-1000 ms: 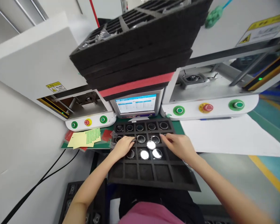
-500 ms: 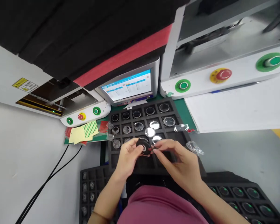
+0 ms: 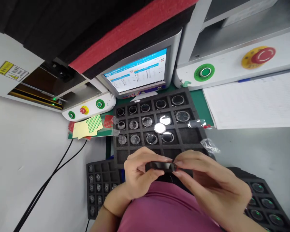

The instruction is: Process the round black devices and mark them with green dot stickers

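My left hand (image 3: 141,172) is closed on a round black watch case (image 3: 161,166), fingers on its upper side and thumb below. The case is edge-on to me, so its faces are hidden. My right hand (image 3: 207,180) pinches the case's right edge between thumb and fingertips; a speck of red shows there, too small to name. Beyond the hands lies a black foam tray (image 3: 189,133) with round watch cases in its compartments. Several shiny discs, one a bright round disc (image 3: 159,128), lie on or among them.
A monitor (image 3: 140,71) stands behind the tray between machines with green buttons and a red stop button (image 3: 263,55). Sticker sheets (image 3: 87,127) lie left. Clear plastic film (image 3: 210,145) and paper (image 3: 253,106) are right. More foam trays (image 3: 103,170) sit lower at both sides.
The watch case has turned from showing its flat face to edge-on and come nearer my body. Both hands moved with it, lower in the view. The view itself has shifted closer to the tray.
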`<state>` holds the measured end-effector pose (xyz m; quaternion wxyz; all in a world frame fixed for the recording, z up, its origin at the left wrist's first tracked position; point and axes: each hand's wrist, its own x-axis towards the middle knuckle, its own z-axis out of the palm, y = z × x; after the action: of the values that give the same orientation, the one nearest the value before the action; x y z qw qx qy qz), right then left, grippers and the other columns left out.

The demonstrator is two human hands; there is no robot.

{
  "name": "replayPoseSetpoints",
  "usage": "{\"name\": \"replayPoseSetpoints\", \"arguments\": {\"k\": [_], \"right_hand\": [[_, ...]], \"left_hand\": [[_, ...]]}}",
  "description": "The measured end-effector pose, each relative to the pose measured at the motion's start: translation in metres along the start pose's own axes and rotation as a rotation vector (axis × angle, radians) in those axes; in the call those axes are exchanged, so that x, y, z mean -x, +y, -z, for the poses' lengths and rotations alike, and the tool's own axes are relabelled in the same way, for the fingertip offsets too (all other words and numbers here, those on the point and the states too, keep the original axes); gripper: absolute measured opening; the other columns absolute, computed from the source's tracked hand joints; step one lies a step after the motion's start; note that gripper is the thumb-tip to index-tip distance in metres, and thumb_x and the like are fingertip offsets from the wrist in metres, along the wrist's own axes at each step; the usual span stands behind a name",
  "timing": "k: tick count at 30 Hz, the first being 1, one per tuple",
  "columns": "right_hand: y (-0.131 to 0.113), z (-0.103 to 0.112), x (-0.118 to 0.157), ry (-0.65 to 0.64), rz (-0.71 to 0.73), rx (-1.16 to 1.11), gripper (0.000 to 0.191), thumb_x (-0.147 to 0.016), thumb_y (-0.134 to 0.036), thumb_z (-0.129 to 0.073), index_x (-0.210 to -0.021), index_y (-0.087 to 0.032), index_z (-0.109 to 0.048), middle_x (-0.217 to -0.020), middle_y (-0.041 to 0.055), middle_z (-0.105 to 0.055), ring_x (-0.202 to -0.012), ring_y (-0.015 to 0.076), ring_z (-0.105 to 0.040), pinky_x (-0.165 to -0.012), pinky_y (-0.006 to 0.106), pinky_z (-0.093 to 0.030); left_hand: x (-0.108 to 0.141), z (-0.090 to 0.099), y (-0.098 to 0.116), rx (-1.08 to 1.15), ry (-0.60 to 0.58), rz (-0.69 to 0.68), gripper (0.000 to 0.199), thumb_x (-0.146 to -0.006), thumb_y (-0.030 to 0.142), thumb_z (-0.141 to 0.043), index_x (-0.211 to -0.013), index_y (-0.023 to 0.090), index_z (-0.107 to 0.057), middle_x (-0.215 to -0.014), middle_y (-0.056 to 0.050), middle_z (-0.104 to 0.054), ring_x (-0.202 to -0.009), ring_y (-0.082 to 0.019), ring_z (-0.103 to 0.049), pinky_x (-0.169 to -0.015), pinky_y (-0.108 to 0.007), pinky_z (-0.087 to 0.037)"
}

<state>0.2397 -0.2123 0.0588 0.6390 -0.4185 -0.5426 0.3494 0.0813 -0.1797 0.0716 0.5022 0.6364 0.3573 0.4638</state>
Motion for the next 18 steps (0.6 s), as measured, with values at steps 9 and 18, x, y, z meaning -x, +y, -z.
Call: {"name": "replayPoseSetpoints", "arguments": {"k": [9, 18], "right_hand": [[-0.008, 0.004, 0.005, -0.029, 0.023, 0.156, 0.023, -0.084, -0.001, -0.066, -0.097, -0.02, -0.069, -0.084, 0.0031, -0.069, -0.075, 0.0147, -0.068, -0.06, 0.022, -0.057], [0.0, 0.009, -0.005, -0.105, -0.032, 0.008, 0.012, -0.088, -0.01, -0.065, -0.087, -0.022, -0.065, -0.074, 0.0013, -0.066, -0.066, 0.0148, -0.065, -0.057, 0.024, -0.056]], "left_hand": [[0.001, 0.007, 0.002, -0.135, -0.034, -0.062, 0.025, -0.088, 0.03, -0.07, -0.112, 0.029, -0.073, -0.087, -0.004, -0.075, -0.075, -0.016, -0.071, -0.063, -0.025, -0.056], [-0.003, 0.007, 0.007, -0.121, -0.05, -0.006, 0.021, -0.086, 0.037, -0.07, -0.104, 0.026, -0.076, -0.081, -0.005, -0.076, -0.07, -0.015, -0.07, -0.058, -0.024, -0.052]]}}
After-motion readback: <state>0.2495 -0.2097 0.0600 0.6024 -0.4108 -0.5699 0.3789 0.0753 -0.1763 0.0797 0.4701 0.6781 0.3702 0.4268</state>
